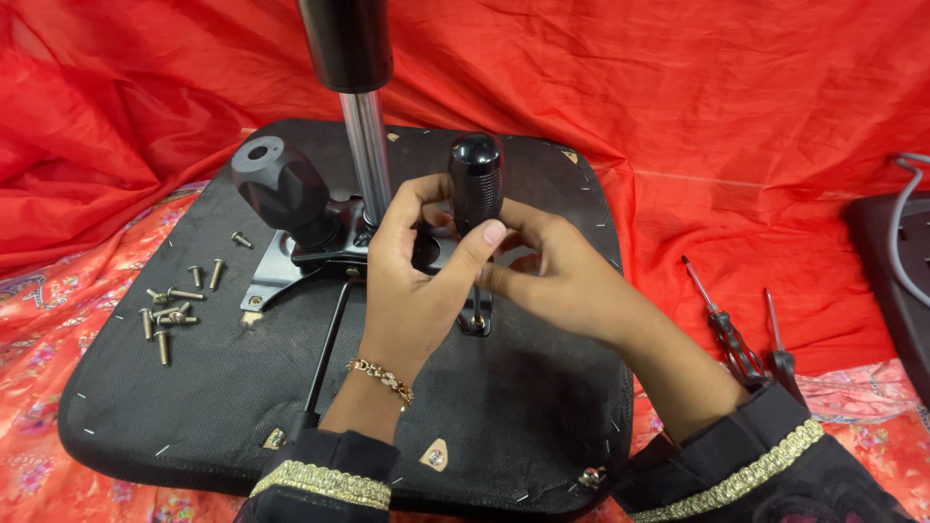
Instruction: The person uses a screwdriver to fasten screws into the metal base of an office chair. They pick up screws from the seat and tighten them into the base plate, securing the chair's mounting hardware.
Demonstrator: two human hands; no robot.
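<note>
An upturned black chair seat [145, 387] lies on red cloth, with a metal mechanism plate [281, 271] and a chrome gas cylinder [368, 145] standing up from it. My left hand [417, 281] grips the black handle of a screwdriver [477, 179] held upright over a screw near the plate's right bracket. My right hand [562, 281] holds the screwdriver's shaft lower down, fingers pinched around it. A black knob [281, 184] sticks out at the plate's left.
Several loose screws [170, 310] lie on the seat's left side. Two more screwdrivers [736, 329] rest on the red cloth at the right. A dark chair part with a grey cable [901, 261] sits at the far right edge.
</note>
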